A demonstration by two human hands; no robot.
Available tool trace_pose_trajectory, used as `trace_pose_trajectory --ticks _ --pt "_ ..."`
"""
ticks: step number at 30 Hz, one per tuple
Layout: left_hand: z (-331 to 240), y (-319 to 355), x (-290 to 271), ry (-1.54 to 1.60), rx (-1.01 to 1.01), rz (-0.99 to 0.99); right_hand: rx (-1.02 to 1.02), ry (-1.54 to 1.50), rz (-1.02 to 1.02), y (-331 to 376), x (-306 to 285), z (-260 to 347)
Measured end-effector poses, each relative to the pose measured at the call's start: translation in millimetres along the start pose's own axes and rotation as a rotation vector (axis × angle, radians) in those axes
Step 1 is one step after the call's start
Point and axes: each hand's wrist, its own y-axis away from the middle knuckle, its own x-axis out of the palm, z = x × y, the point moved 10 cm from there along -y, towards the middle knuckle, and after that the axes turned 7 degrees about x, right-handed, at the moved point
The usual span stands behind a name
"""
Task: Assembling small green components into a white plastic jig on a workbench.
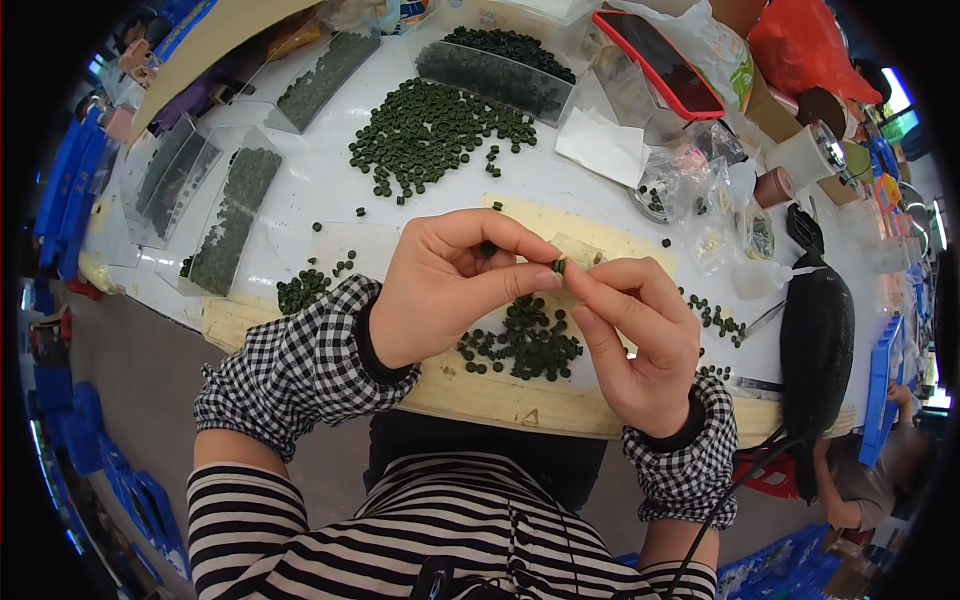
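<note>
Close in front of me, my left hand (450,285) pinches a small dark green ribbed round piece (559,266) between thumb and forefinger. A second dark piece (487,248) shows within its curled fingers. My right hand (640,335) meets the pinched piece with its forefinger tip, its thumb standing apart below and the other fingers bent. Beneath the hands, a loose pile of similar green pieces (535,340) lies on a pale yellow board (480,395) along the table's near edge. A smaller cluster of pieces (303,290) sits by my left sleeve.
Farther back spreads a large heap of green pieces (420,135). Clear bins with pieces (235,220) stand at the left, and another bin (495,85) behind the heap. A red-cased phone (660,65), white tissue (600,147) and black pouch (815,330) are rightward. Someone sits lower right.
</note>
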Motion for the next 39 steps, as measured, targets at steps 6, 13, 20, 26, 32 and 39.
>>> trace_pose_trajectory --ticks 6,13,20,26,32,39 --pt "1 0 -1 -0.023 -0.005 0.003 0.01 -0.041 0.019 0 2 -1" --pt "1 1 0 -0.011 -0.009 0.008 0.011 -0.044 0.02 1 1 0" --pt "-5 0 2 -0.011 0.018 0.011 -0.023 0.014 -0.024 1 -2 1" --pt "-2 0 -1 -0.041 -0.029 -0.024 -0.022 0.053 -0.022 1 -1 1" --pt "-8 2 0 -0.124 0.087 -0.019 -0.03 0.025 -0.028 1 -1 1" --pt "-13 2 0 -0.259 0.097 0.034 0.0 -0.01 -0.018 2 -1 -1"
